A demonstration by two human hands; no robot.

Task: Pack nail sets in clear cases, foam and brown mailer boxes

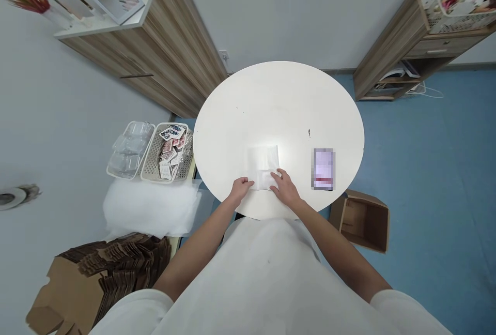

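Observation:
A thin white sheet of packing foam (258,158) lies on the white oval table, with a smaller folded layer near its lower right part. My left hand (241,189) pinches the sheet's lower left edge between thumb and fingers. On the lower right side rests my right hand (285,188), its thumb and fingers apart and touching the folded layer. Whether anything is wrapped inside the foam I cannot tell.
A blurred-out phone-like object (323,169) lies right on the table (279,97). Left are a basket of printed cards (170,154), a tray of clear packets (129,151), stacked white foam sheets (151,208) and flattened cardboard boxes (116,273). An open carton (364,221) stands lower right.

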